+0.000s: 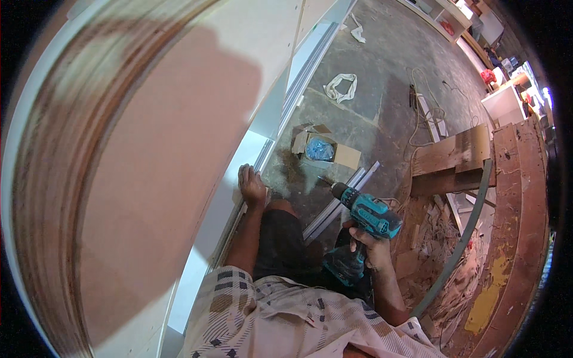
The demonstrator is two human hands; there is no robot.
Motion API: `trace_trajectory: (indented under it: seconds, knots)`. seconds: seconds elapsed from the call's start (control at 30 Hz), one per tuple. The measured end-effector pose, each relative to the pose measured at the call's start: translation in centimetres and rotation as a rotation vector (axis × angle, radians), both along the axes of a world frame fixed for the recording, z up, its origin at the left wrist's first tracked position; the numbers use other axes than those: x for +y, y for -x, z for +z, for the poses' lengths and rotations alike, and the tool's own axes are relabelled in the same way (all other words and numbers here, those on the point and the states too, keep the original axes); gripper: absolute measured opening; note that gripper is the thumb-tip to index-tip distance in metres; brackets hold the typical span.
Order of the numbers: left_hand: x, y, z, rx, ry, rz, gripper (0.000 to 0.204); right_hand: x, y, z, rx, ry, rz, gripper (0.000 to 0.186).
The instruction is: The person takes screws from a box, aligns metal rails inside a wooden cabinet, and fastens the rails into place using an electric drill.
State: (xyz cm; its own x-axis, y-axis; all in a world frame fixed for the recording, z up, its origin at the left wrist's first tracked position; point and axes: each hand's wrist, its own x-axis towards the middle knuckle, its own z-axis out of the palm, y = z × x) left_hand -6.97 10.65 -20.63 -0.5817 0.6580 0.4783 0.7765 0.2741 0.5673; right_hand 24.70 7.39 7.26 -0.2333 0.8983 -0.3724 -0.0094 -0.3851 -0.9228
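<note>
right hand (pixel 375 246) grips a teal cordless drill (pixel 362 218), bit pointing up-left.

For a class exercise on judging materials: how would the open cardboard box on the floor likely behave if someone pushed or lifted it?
The cardboard box looks small with thin, splayed flaps, so it would probably slide easily on the concrete floor. It seems to hold only a blue bag, so it is likely light. Lifted by a flap, it may bend or tip.

Blurred board, hidden grip

The big board (pixel 119 179) close to the camera is blurred; the cordless drill (pixel 364 221) has its grip covered by the right hand (pixel 373 247), and the far shelves (pixel 507 89) hold clutter too small to tell.
</note>
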Motion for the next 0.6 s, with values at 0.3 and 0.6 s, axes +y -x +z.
trace_trajectory:
  seconds: [0.3,0.6]
  knots:
    - [0.2,-0.2,-0.5,0.001,-0.028,0.001,0.030,0.7,0.8,-1.9,0.023,0.039,0.021,0.033]
    - [0.2,-0.5,-0.3,0.054,-0.014,-0.049,0.028,1.2,1.8,-1.8,-0.057,0.081,0.054,0.029]
